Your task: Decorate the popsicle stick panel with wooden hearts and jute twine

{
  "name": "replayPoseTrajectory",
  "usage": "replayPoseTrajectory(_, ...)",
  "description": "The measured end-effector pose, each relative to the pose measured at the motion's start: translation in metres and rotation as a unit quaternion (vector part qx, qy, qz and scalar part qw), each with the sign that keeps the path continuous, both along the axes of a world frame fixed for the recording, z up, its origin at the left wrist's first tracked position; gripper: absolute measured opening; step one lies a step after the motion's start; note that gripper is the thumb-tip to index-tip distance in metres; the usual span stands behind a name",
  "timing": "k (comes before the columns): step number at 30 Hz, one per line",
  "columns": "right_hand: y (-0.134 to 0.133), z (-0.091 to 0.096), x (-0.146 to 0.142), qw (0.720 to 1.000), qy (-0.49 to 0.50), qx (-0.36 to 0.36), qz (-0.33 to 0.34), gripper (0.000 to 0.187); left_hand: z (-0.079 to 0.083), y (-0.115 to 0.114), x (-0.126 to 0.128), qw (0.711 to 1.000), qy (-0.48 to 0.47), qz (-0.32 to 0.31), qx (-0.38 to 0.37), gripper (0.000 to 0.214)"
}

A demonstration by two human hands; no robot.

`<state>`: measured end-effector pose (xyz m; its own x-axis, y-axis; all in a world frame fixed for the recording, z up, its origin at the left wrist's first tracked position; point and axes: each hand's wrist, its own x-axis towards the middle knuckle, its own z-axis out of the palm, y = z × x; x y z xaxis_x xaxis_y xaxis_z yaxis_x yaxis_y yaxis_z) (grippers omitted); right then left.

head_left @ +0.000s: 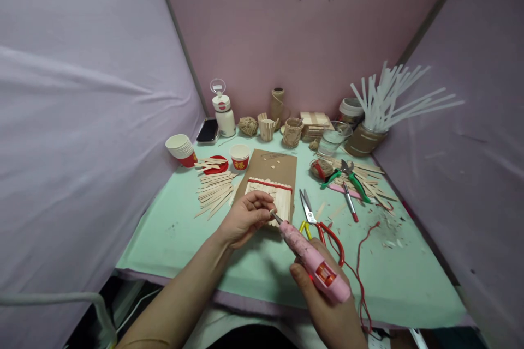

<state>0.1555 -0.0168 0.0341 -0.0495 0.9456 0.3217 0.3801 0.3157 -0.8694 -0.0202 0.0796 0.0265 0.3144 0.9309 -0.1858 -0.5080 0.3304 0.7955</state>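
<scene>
My right hand [327,305] grips a pink glue gun [313,262], its metal nozzle pointing up-left toward my left hand. My left hand [245,215] is closed in a pinch on a small wooden piece [270,208] held right at the nozzle tip. Just beyond lies a panel of wooden sticks with a red string edge [275,192], resting on a brown cardboard sheet [272,166]. Both hands hover over the near middle of the mint-green table [184,234].
Loose wooden sticks [215,191] lie left of the cardboard, by red paper cups [182,150] and a single cup [239,157]. Scissors [317,221], green pliers [347,174], a pen and red string [362,251] sit right. Twine, jars and white strips [388,98] line the back.
</scene>
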Motion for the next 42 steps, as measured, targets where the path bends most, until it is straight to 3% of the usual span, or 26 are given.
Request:
replayPoseTrajectory(34,0.000,-0.013,0.007,0.999,0.028,-0.032,-0.005,0.027,0.006,0.004,0.007,1.000,0.006,-0.006,-0.021,0.038)
replayPoseTrajectory(42,-0.002,-0.016,0.008,0.999,0.025,-0.031,-0.016,0.035,0.006,0.002,0.008,1.000,0.001,-0.008,-0.018,0.037)
